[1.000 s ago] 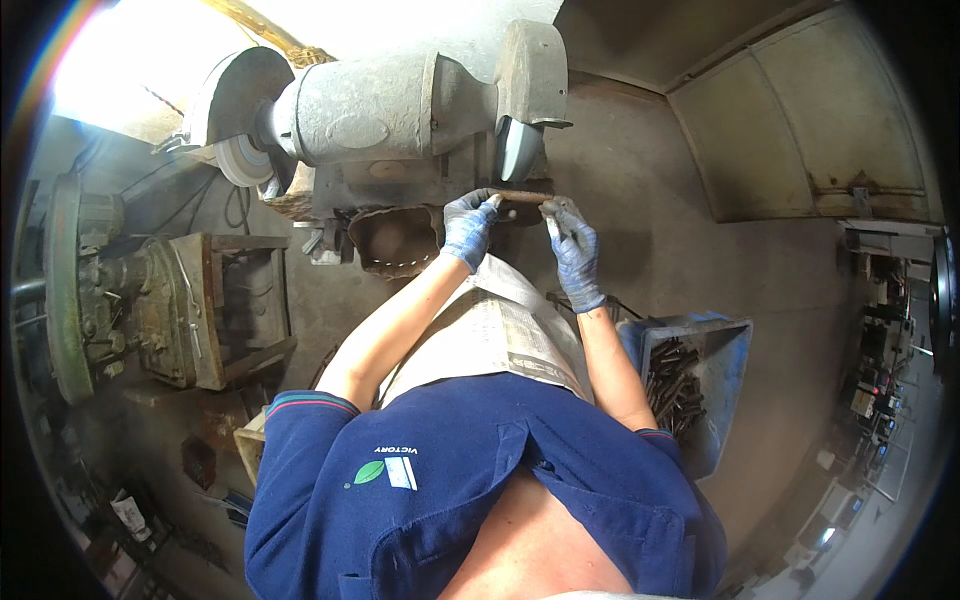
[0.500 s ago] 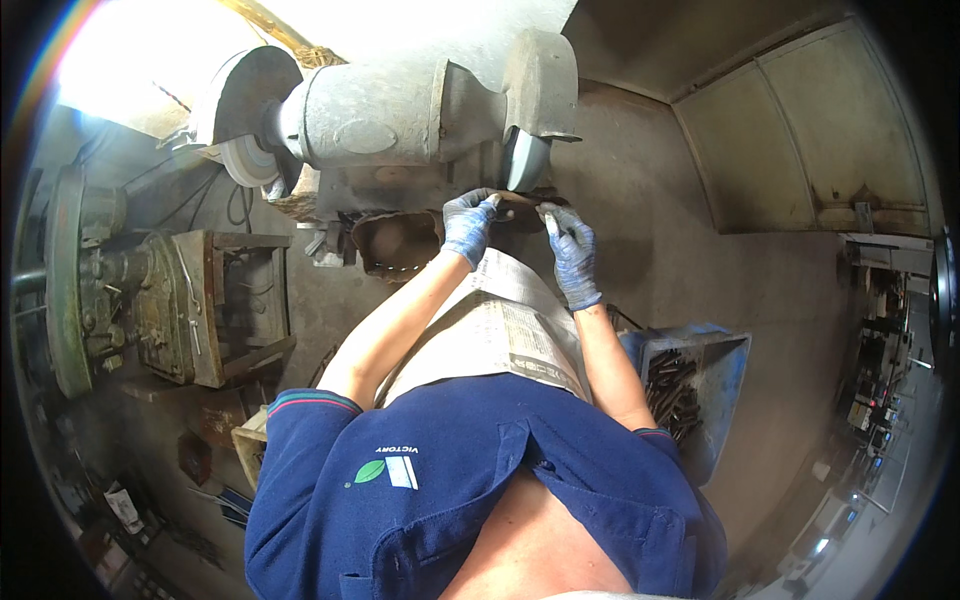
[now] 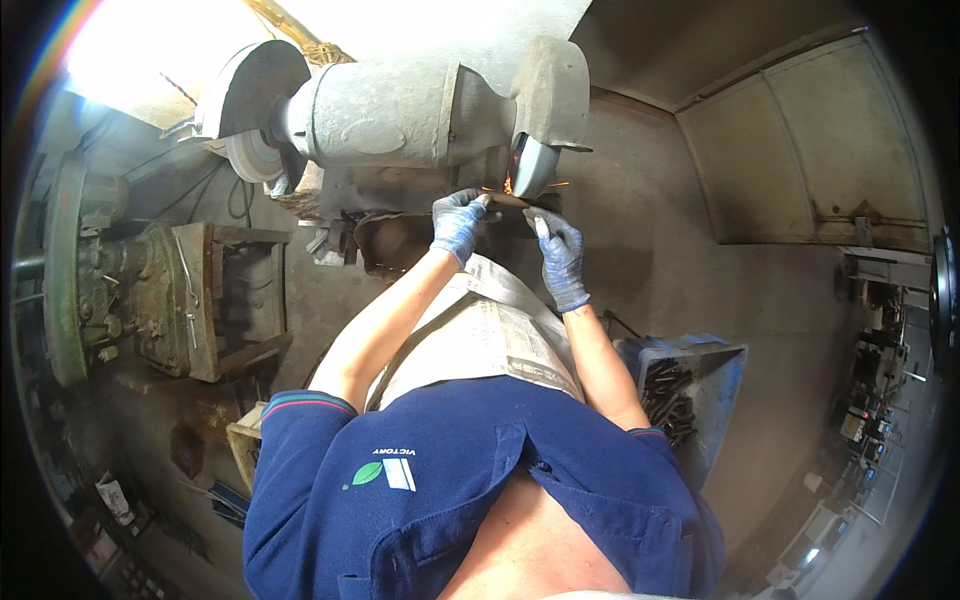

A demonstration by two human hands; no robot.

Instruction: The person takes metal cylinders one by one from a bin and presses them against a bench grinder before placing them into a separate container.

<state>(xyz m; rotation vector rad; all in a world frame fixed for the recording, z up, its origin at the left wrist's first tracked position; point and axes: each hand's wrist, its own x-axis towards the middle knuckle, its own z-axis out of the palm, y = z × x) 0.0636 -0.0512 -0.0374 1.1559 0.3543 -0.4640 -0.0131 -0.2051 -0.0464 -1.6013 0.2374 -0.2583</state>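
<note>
A large grey bench grinder (image 3: 380, 115) stands in front of me, with a hooded grinding wheel at each end. My left hand (image 3: 458, 225), in a blue and grey work glove, pinches one end of a thin metal strip (image 3: 509, 200). The other end sits in the closed fingers of my right hand (image 3: 562, 255), gloved the same way. Between my hands, the strip touches the lower edge of the right grinding wheel (image 3: 537, 168). Orange sparks (image 3: 508, 187) fly at the contact. The strip's ends are hidden by my fingers.
Right of my legs stands a blue bin (image 3: 735, 375) with many dark metal pieces (image 3: 668, 400). The left grinding wheel (image 3: 253, 158) is exposed below its hood. A heavy green machine (image 3: 155, 300) is at the left. A pale printed apron (image 3: 490, 330) covers my lap.
Sparks have appeared at the right wheel, where none showed before. The strip now meets the wheel, and both hands have shifted slightly left. The grips look the same.
</note>
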